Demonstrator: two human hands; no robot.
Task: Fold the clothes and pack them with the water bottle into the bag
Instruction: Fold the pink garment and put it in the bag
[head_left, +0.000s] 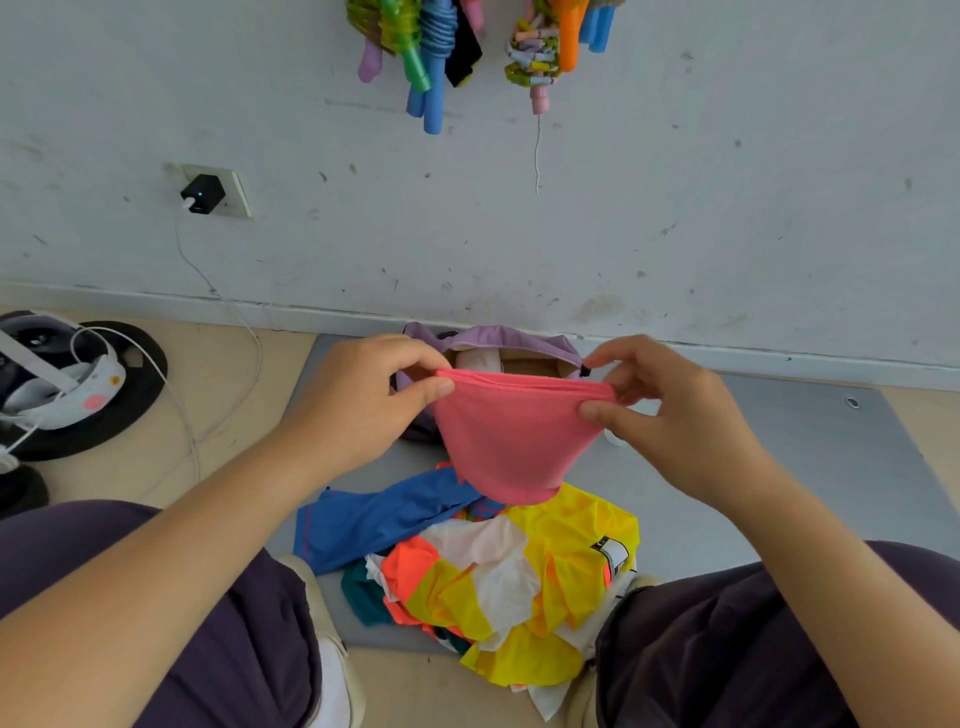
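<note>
Both hands hold a pink garment (511, 447) in the air above a grey mat (810, 457) that lies on the floor against the wall. The left hand (363, 395) pinches the left end of its top edge between thumb and fingers, and the right hand (670, 400) pinches the right end in the same way. The cloth hangs down between them in a rounded shape.

Behind the pink garment, at the far edge of the mat by the wall, stands the purple bag (498, 340) with its mouth open. The garment and the hands cover a large part of the bag, so what is inside cannot be told clearly.

At the near edge of the mat, between the person's knees, lies a pile of clothes (519, 582) in yellow, white and orange, not folded. A blue garment (379, 519) lies at the left side of this pile, touching it.

On the floor at the left, off the mat, lies a white headset (62, 384) on a black round base, with a white cable (228, 312) going up to a black charger (200, 195) in a wall socket. High on the wall hang coloured jump ropes (426, 52).
</note>
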